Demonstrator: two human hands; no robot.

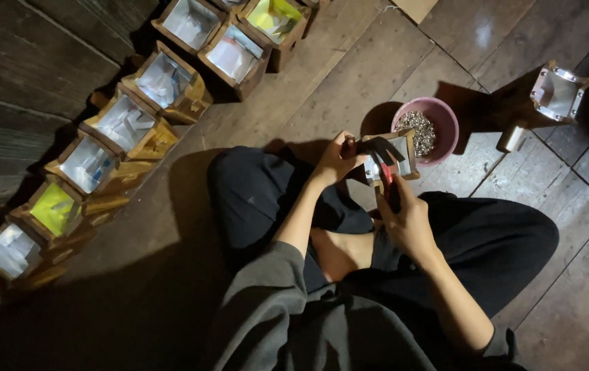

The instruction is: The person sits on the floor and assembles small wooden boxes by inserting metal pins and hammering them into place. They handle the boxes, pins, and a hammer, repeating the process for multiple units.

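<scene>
I sit cross-legged on a dark plank floor. My left hand [338, 159] grips the left side of a small wooden box frame [392, 155] with a pale lining, held over my knees. My right hand [408, 220] holds a red-handled tool [386, 173], its tip inside or against the frame. Just behind the frame stands a pink bowl [445, 118] filled with small silvery metal pieces [419, 130].
A curved row of several similar wooden boxes [126, 124] with white, yellow or pale blue linings runs along the left, from the top centre down to the lower left. One more box [559, 93] lies on its side at the upper right, light shining on it.
</scene>
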